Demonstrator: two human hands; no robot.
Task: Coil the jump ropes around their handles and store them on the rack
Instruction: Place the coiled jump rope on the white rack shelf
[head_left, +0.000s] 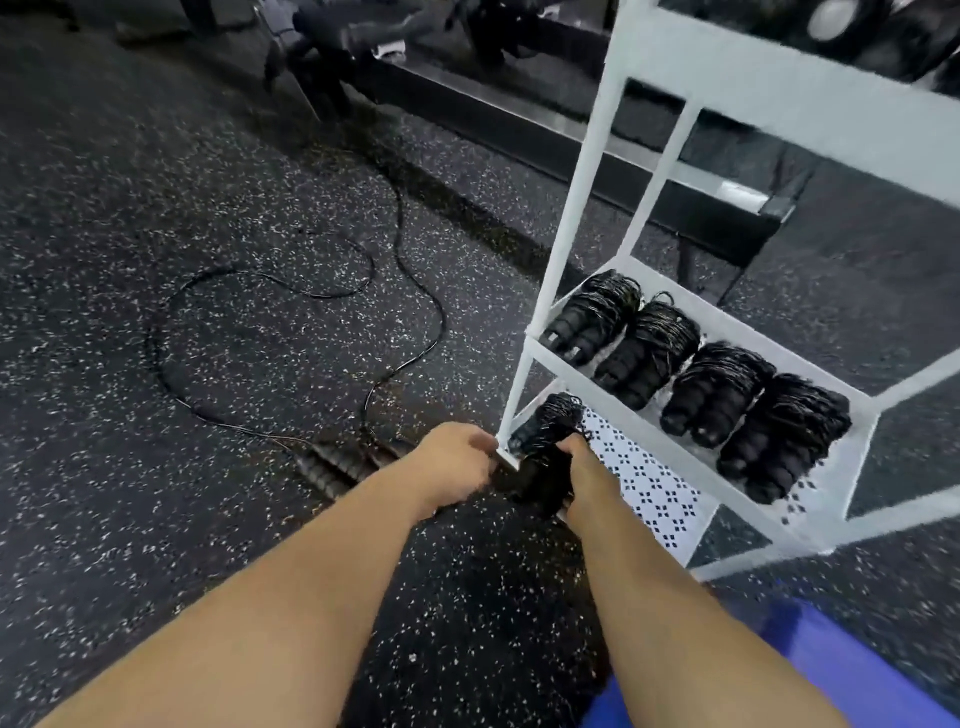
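The right hand (574, 457) grips a coiled jump rope (545, 441) at the front corner of the white rack's (571, 208) bottom shelf. The left hand (452, 462), at nine o'clock of it, looks loosely curled; whether it holds anything I cannot tell. An uncoiled rope (405, 291) sprawls over the floor toward eleven o'clock. Four bundles (711, 384) lie side by side on the shelf above.

5 coiled ropes (647, 353), 1 loose (291, 332)

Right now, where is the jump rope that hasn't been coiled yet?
In the head view, the uncoiled rope lies on the speckled floor left of the white rack, its handles just beyond the left hand.
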